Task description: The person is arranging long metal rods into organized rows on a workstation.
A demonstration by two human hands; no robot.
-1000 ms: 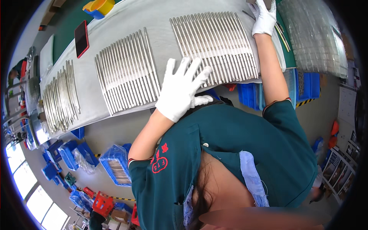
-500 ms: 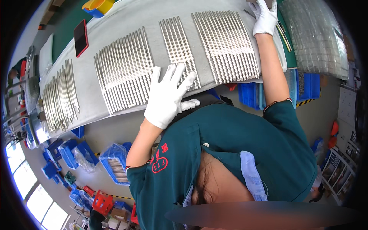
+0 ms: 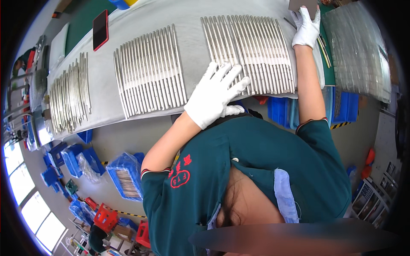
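My left hand (image 3: 217, 94), in a white glove, lies with fingers stretched and spread over the near ends of several slim silver metal rods (image 3: 218, 40). These rods lie right against the left side of a wider row of rods (image 3: 262, 53). At the far right of the table, my gloved right hand (image 3: 306, 29) grips a flat grey-brown piece (image 3: 304, 5), which the picture's top edge cuts off. Farther left lie another even row of rods (image 3: 149, 70) and a looser, uneven batch (image 3: 70, 94).
A grey cloth (image 3: 192, 30) covers the table. A red-edged phone (image 3: 101, 30) lies near its far left. Thin sticks (image 3: 324, 51) and a stack of clear plastic trays (image 3: 356, 53) are at the right. Blue bins (image 3: 279, 112) stand below the table; a plastic-lined crate (image 3: 125, 177) sits on the floor.
My left hand has slid the small group of rods to the right, closing the gap to the wider row. My right hand still grips the flat piece.
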